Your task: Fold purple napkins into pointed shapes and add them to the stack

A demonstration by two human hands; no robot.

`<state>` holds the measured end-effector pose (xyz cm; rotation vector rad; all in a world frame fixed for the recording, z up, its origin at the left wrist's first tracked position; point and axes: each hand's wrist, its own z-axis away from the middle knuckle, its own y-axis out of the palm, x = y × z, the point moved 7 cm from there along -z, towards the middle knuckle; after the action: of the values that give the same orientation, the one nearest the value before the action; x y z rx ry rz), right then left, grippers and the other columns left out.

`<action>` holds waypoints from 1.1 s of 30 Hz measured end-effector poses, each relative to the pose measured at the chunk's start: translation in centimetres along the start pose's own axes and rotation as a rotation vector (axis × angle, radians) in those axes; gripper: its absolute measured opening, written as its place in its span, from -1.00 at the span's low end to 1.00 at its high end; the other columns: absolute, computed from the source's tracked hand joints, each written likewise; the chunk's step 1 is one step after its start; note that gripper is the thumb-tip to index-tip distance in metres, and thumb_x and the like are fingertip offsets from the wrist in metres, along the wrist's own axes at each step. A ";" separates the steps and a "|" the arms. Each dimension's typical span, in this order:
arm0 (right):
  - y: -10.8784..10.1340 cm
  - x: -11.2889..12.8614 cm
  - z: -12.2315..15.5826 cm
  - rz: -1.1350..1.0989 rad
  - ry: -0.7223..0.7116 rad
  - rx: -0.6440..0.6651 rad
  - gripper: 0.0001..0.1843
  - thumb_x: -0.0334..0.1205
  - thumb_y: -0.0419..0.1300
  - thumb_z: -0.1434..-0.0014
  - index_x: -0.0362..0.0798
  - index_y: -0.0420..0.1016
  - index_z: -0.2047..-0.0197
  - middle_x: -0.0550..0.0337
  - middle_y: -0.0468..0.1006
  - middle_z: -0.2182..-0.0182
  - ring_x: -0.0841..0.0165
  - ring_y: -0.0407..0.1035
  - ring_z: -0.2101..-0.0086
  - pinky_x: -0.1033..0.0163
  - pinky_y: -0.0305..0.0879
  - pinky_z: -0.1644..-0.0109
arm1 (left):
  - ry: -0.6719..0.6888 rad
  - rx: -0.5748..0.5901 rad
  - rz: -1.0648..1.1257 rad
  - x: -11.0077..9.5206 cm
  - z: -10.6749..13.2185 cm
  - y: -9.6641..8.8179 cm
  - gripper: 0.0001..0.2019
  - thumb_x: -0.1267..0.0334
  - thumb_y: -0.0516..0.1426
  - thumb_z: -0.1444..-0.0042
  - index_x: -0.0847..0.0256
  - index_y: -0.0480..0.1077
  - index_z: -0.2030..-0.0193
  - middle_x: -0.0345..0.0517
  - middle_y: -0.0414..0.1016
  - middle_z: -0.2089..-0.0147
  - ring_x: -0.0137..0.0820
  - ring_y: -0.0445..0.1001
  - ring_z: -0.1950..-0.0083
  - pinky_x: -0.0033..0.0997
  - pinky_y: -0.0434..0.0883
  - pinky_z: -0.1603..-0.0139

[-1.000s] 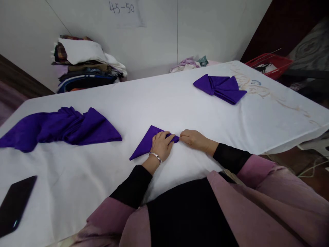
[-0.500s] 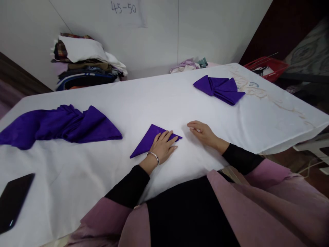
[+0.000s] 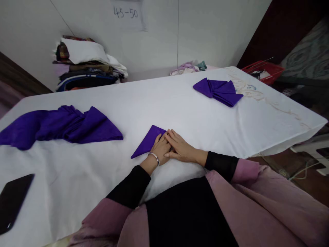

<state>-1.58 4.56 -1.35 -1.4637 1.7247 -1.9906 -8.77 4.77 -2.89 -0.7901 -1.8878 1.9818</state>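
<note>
A purple folded cloth (image 3: 147,141) lies in a triangle on the white tablecloth (image 3: 144,103), close to my body. My left hand (image 3: 161,151), with a silver bracelet at the wrist, rests flat on its right part. Over the fingers of the left hand lies my right hand (image 3: 181,148), its own fingers stretched out. Both hands cover the cloth's right corner. To the left is a purple bundle of cloth (image 3: 77,125), with a smooth triangular end towards me and loose gathered folds beyond. A pleated purple cloth (image 3: 218,91) lies at the far right.
A black phone or tablet (image 3: 15,200) lies at the near left. Behind the table are a stack of folded clothes (image 3: 87,67) and crumpled lilac fabric (image 3: 186,68). A red basket (image 3: 272,72) is past the far right corner. A white stool (image 3: 315,152) stands at the right.
My right hand has moved left from the bare tablecloth and come down on my left hand. The left hand stays on the purple cloth. The view has shifted slightly.
</note>
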 end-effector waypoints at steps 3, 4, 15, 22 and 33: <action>-0.1 -0.1 0.1 0.002 0.003 0.037 0.04 0.36 -0.07 -0.11 -0.20 -0.32 -0.39 -0.18 -0.31 -0.36 0.07 -0.50 -0.31 -0.13 -0.29 -0.34 | 0.017 0.016 0.007 -0.2 0.0 -0.1 -0.42 0.09 0.00 -0.16 0.20 0.09 -0.31 0.11 0.03 -0.37 -0.11 -0.12 -0.40 0.06 -0.14 -0.35; 0.0 -0.1 0.2 0.003 0.005 0.045 0.04 0.36 -0.09 -0.11 -0.19 -0.34 -0.39 -0.16 -0.31 -0.36 0.09 -0.51 -0.32 -0.12 -0.29 -0.34 | 0.019 0.020 0.013 -0.2 0.1 -0.2 -0.41 0.09 0.01 -0.15 0.22 0.08 -0.31 0.13 0.02 -0.37 -0.10 -0.11 -0.40 0.06 -0.14 -0.35; 1.1 -0.4 0.4 0.169 0.003 0.083 0.00 0.38 -0.18 -0.14 -0.28 -0.13 -0.36 -0.20 -0.17 -0.34 0.06 -0.37 -0.32 -0.09 -0.26 -0.34 | -0.147 -0.050 -0.055 3.0 5.2 -0.9 -0.28 -0.15 -0.14 -0.19 0.32 -0.04 -0.34 0.11 -0.03 -0.39 -0.15 -0.14 -0.41 0.02 -0.12 -0.35; 1.3 -0.7 0.4 0.236 0.003 0.102 0.02 0.40 -0.21 -0.13 -0.27 -0.11 -0.36 -0.17 -0.17 -0.34 0.05 -0.35 -0.31 -0.08 -0.24 -0.33 | -0.412 -0.100 -0.114 5.4 8.9 -1.1 -0.20 -0.22 -0.16 -0.16 0.41 -0.02 -0.33 0.19 -0.05 -0.39 -0.10 -0.12 -0.41 -0.02 -0.01 -0.32; 1.5 -1.0 0.3 0.289 0.007 0.125 0.02 0.40 -0.25 -0.13 -0.28 -0.13 -0.36 -0.13 -0.19 -0.35 0.07 -0.36 -0.32 -0.03 -0.22 -0.34 | -0.649 -0.050 -0.114 7.1 13.5 -1.4 -0.24 -0.19 -0.18 -0.18 0.34 -0.07 -0.35 0.14 -0.08 -0.40 -0.13 -0.14 -0.41 0.11 -0.11 -0.33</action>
<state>-1.49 4.49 -3.18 -1.0987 1.6705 -1.9124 -22.44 -2.22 -2.98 -0.0235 -2.2513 2.3013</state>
